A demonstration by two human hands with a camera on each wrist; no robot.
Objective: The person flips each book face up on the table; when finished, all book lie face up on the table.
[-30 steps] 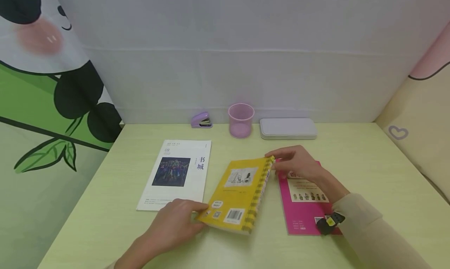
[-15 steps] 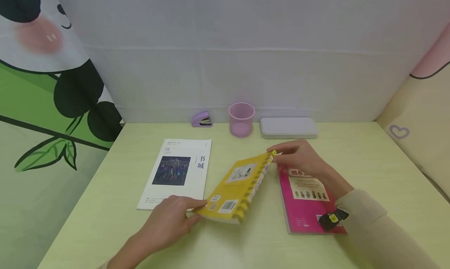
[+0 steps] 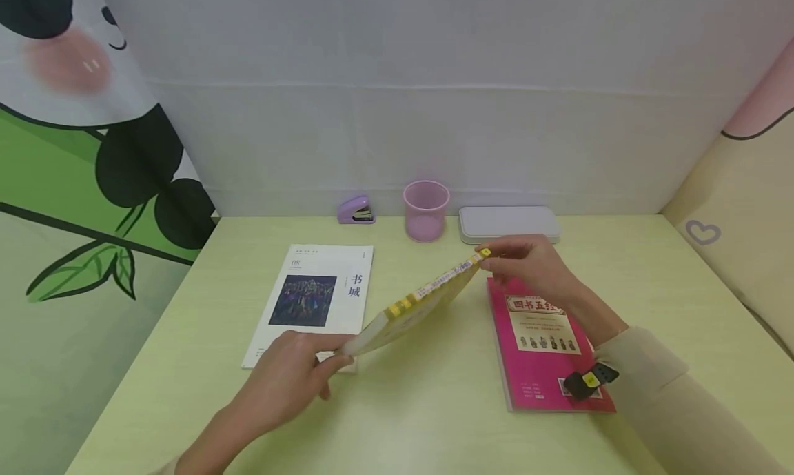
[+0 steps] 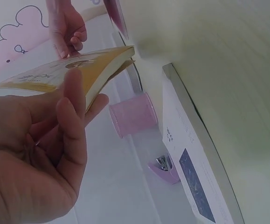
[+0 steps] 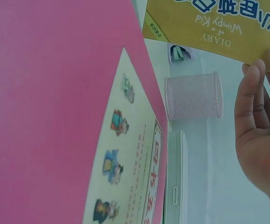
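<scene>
Both hands hold a yellow book [image 3: 422, 297] above the table [image 3: 434, 406], tilted up on edge with its striped spine toward me. My left hand [image 3: 325, 361] pinches its near left corner, thumb over the cover and fingers beneath. My right hand [image 3: 499, 260] grips the far right corner. In the left wrist view the left hand [image 4: 55, 140] clasps the yellow book [image 4: 79, 70] by its page edge. The right wrist view shows the yellow book's [image 5: 214, 23] front cover above the right hand's fingers [image 5: 249, 102].
A white magazine [image 3: 310, 302] lies flat at the left, partly under the raised book. A pink book [image 3: 533, 375] lies at the right under my right forearm. Along the back wall stand a purple stapler [image 3: 355, 210], a pink mesh cup [image 3: 425, 209] and a grey case [image 3: 509, 225].
The yellow book has risen from lying flat to standing tilted on edge, its right side lifted up and back by my right hand. My left hand moved slightly left with its corner.
</scene>
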